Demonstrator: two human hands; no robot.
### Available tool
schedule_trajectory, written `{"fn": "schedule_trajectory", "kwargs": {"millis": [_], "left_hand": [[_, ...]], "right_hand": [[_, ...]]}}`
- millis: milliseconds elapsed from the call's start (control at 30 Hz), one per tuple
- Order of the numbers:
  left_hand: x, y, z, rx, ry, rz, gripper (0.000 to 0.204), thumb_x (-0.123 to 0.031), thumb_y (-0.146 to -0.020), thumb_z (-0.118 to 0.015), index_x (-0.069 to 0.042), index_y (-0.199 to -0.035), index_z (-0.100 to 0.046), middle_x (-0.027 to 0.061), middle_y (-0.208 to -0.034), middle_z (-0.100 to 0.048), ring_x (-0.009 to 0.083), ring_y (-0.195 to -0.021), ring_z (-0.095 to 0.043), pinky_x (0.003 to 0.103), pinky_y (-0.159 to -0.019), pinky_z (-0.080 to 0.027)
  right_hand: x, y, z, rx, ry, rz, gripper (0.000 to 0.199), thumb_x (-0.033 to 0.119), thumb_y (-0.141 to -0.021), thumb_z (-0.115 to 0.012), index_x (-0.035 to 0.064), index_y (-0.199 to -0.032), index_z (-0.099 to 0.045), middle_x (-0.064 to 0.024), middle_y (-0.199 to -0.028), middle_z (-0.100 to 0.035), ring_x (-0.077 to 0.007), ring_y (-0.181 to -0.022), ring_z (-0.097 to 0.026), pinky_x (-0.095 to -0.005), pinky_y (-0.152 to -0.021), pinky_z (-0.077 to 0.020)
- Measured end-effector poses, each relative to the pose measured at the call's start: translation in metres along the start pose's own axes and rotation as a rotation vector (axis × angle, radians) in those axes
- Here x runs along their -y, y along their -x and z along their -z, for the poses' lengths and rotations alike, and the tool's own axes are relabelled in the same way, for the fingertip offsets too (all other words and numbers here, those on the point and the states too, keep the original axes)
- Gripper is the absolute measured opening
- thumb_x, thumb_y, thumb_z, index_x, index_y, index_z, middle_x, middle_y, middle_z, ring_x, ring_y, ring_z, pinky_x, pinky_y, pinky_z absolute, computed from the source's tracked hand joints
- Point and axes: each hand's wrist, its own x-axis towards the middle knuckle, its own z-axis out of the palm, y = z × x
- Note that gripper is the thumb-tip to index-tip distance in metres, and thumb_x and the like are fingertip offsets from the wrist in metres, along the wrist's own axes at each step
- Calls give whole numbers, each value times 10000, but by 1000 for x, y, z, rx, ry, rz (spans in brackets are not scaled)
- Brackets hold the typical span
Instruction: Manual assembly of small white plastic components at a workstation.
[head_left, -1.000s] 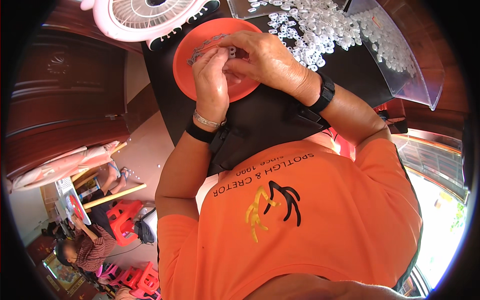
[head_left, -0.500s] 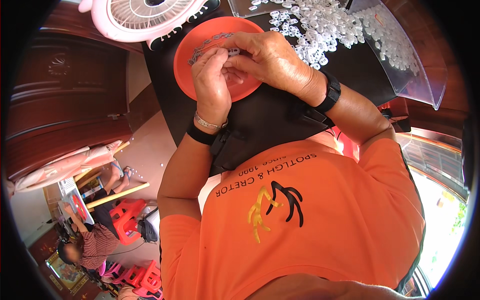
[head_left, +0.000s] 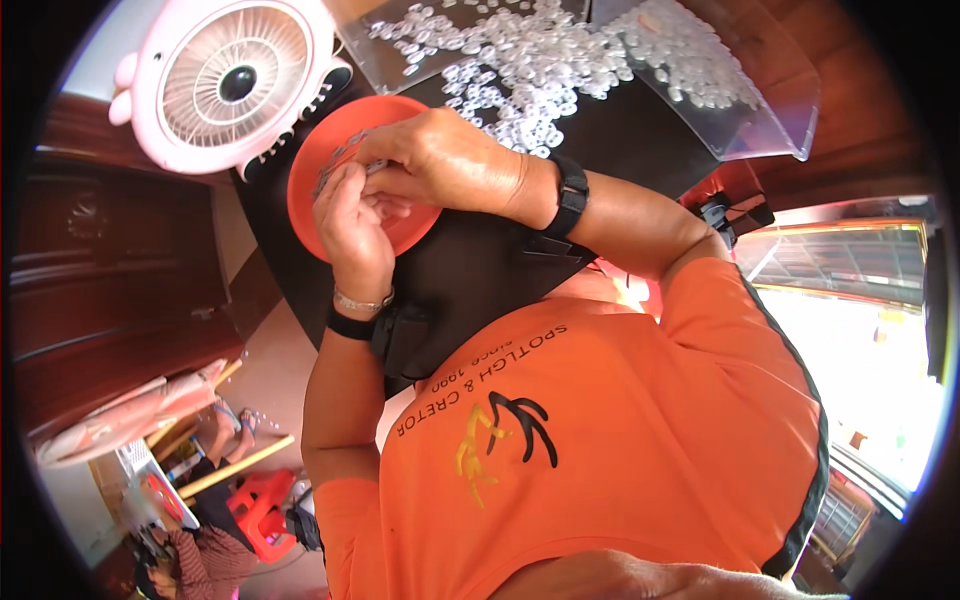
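Over a round orange-red plastic bowl (head_left: 303, 200), both my hands meet with their fingertips pinched together. My left hand (head_left: 355, 230) has its fingers curled upward on the near left side. From the right comes my right hand (head_left: 445, 160), its thumb and forefinger closed close to the left fingertips. Between them shows part of a small greyish plastic piece (head_left: 377, 166), like the two-holed oval pieces elsewhere; the fingers hide most of it. A string of linked grey pieces (head_left: 335, 165) lies in the bowl beyond my fingers.
Loose translucent oval pieces (head_left: 530, 60) are heaped on the black tabletop (head_left: 640, 130). A clear plastic tray (head_left: 740, 130) at the right holds more. A pink-rimmed fan (head_left: 237, 85) stands at far left. Another person (head_left: 205, 560) sits lower left near a red stool (head_left: 265, 510).
The whole view has shifted, so the bowl, hands and heap sit further left and lower, and more of the fan shows. My hands stay together over the bowl, fingers still pinched.
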Motion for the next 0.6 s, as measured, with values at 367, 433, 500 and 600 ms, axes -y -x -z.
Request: {"fn": "schedule_trajectory", "kwargs": {"millis": [367,433,500,600], "left_hand": [[-11,-2,4,-9,-52,-28,268,-218,-927,-451,1,-840,-581,95,-705,-614,161,-573,-581,246,-527,-439],[-13,-1,2,-2,-68,-32,263,-214,-925,-456,-1,-838,-583,92,-706,-615,157,-573,-580,243,-527,-436],[-13,-1,5,-6,-92,-31,259,-213,-925,-463,-5,-830,-587,87,-707,-615,149,-574,-578,238,-527,-432],[-11,-3,6,17,-92,-27,266,-218,-925,-467,-10,-815,-590,84,-708,-616,145,-573,-576,233,-526,-429]], "right_hand": [[-12,-19,201,-758,966,-152,270,149,-796,-638,16,-1031,-652,-181,-888,-668,-283,-827,-655,-364,-738,-511],[-24,-13,218,-782,1329,-76,276,154,-785,-632,28,-1028,-660,-181,-1028,-645,-317,-991,-597,-390,-858,-469],[-24,-14,210,-698,1185,-88,252,147,-777,-634,18,-990,-663,-161,-1055,-636,-323,-1002,-578,-385,-879,-453],[-19,-15,175,-467,778,-272,179,142,-777,-627,9,-886,-675,-168,-890,-660,-305,-812,-632,-378,-715,-495]]}}
